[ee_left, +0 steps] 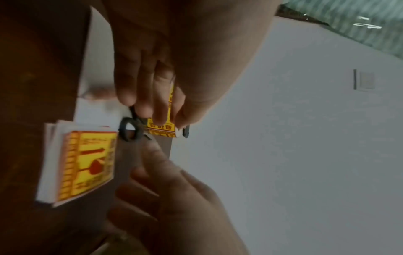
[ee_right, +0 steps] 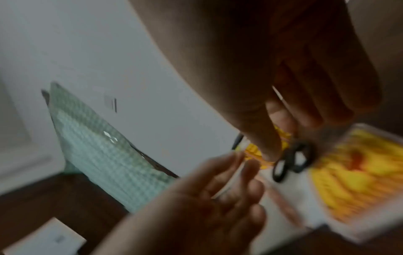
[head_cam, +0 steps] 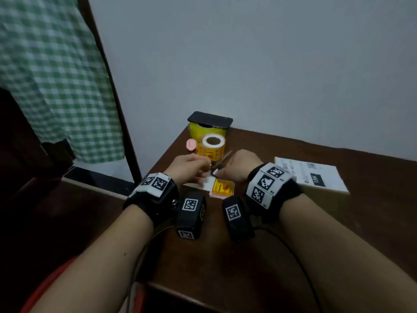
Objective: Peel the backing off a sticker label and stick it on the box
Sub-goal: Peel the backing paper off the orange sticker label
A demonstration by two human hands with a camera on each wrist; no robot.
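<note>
Left hand pinches a sticker just above the counter, right hand apparently gripping scissors to cut it free; box waits right.

The bench stands against the wall. At its far left corner a tape roll carries a phone; the label roll stands just before it. Scissors lie nearer, between the two hands. A stack of cut labels lies in front of them. The box sits to the right.
</note>
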